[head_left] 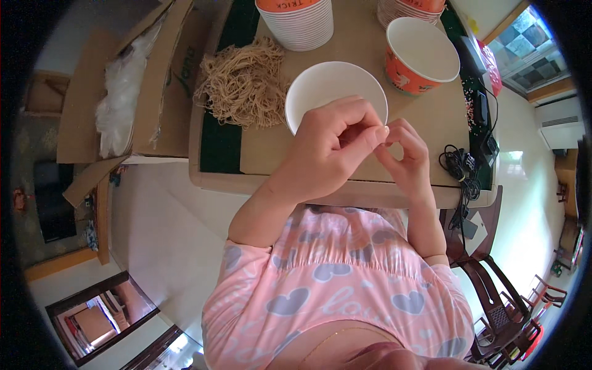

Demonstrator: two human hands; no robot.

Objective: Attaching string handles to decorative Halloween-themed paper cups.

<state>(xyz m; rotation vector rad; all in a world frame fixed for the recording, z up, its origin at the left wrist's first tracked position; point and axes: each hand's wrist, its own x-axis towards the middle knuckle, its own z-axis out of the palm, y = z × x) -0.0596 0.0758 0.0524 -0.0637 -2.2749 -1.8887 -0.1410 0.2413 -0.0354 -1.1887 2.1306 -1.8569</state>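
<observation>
My left hand (333,145) and my right hand (404,157) meet over the near side of a white paper bucket (314,83). Thumb and fingers of each are pinched together, with the fingertips nearly touching. Whatever they hold is hidden or too thin to see. Behind my left hand, the bucket is partly covered, and its visible inside looks plain white. A tangled heap of tan string loops (243,83) lies to the left of this bucket. To the right stands an orange-printed paper bucket (413,77) with a white inside.
Stacked paper buckets (302,28) stand at the far edge, with another stack (401,12) to their right. An opened cardboard box (169,80) holding white plastic is left of the table. Bundled black cables (461,169) hang over the right corner, near a dark chair (493,296).
</observation>
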